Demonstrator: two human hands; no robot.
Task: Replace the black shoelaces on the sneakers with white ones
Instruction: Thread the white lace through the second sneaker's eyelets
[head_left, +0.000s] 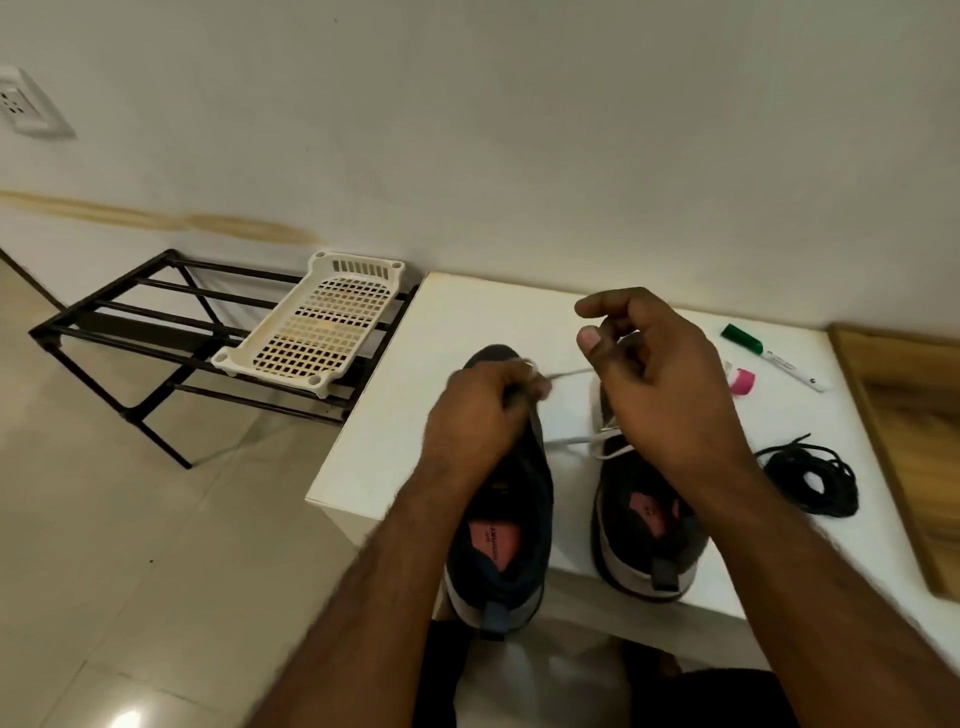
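Note:
Two dark sneakers stand side by side on a white table (374, 415), heels toward me. My left hand (478, 410) sits over the front of the left sneaker (498, 540) and pinches a white lace (571, 373). That lace runs right to my right hand (660, 379), which hovers over the right sneaker (644, 525) with curled fingers holding the lace. More white lace (566, 441) lies between the shoes. A bundle of black laces (813, 475) lies on the table to the right.
A green-capped marker (774, 356) and a small pink item (740, 382) lie at the table's back right. A wooden board (904, 441) borders the right edge. Left of the table, a black metal rack (156, 332) carries a white plastic tray (317, 322). The wall rises close behind.

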